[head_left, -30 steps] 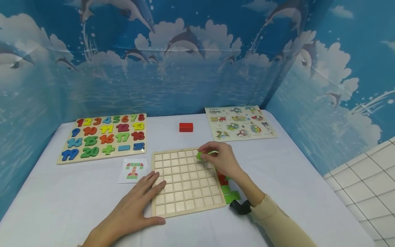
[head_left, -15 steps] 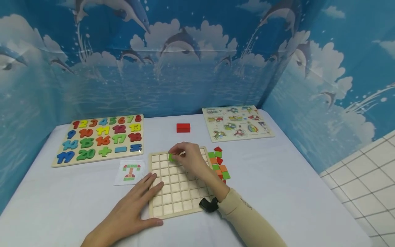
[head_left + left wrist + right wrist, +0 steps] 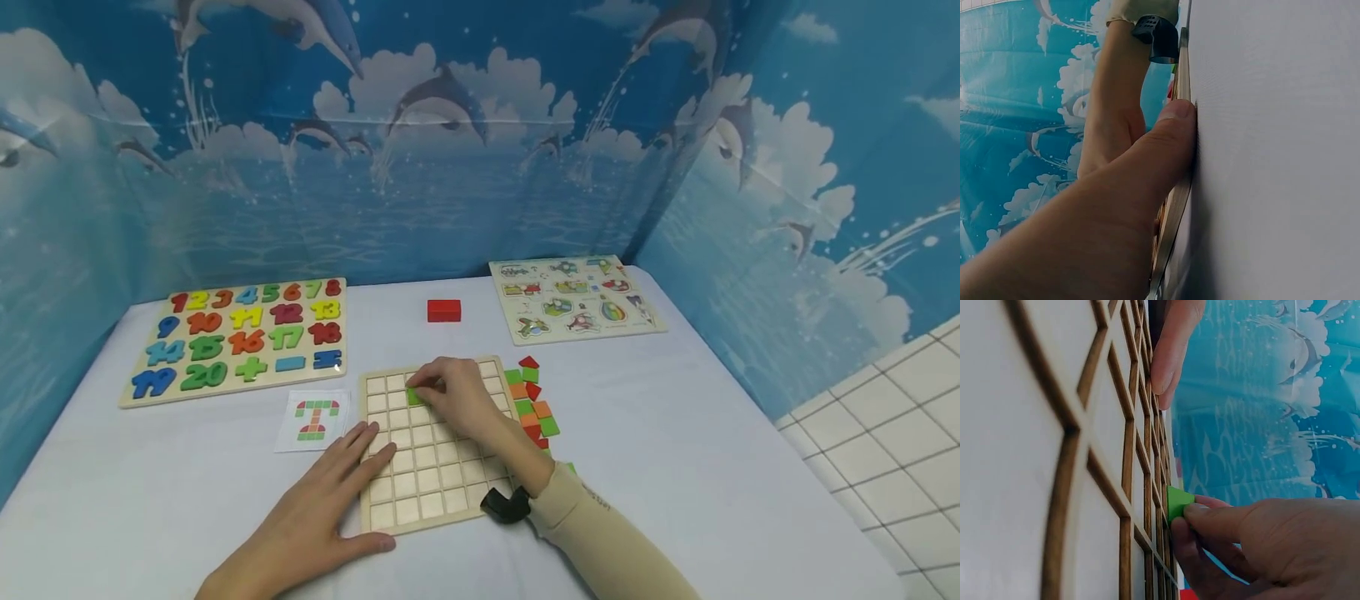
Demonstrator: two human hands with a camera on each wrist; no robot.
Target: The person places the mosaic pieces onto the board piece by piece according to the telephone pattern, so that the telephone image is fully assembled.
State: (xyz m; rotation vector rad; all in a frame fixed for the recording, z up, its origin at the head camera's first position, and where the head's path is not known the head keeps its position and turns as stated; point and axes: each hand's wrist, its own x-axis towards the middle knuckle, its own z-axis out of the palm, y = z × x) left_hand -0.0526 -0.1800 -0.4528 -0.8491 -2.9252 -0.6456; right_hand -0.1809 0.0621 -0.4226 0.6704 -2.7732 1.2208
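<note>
A pale wooden grid board (image 3: 426, 457) with square cells lies flat on the white table. My right hand (image 3: 459, 398) pinches a green square tile (image 3: 414, 397) between thumb and fingers over the upper rows of cells. In the right wrist view that green tile (image 3: 1179, 503) stands tilted, its edge right at the grid. My left hand (image 3: 322, 500) lies with fingers spread over the board's left edge, thumb at the near corner. A white card (image 3: 312, 420) printed with a red, green and orange T-shaped pattern lies left of the board.
Loose red, green and orange tiles (image 3: 531, 407) lie along the board's right side. A number puzzle (image 3: 243, 342) sits at the back left, a picture puzzle (image 3: 576, 302) at the back right. Between them stands a red block (image 3: 444, 311). Dolphin-printed curtains (image 3: 450, 192) enclose the table.
My right hand has carried the green tile leftward from the board's upper right, then slightly down toward the cells. The left hand keeps its place on the board's edge.
</note>
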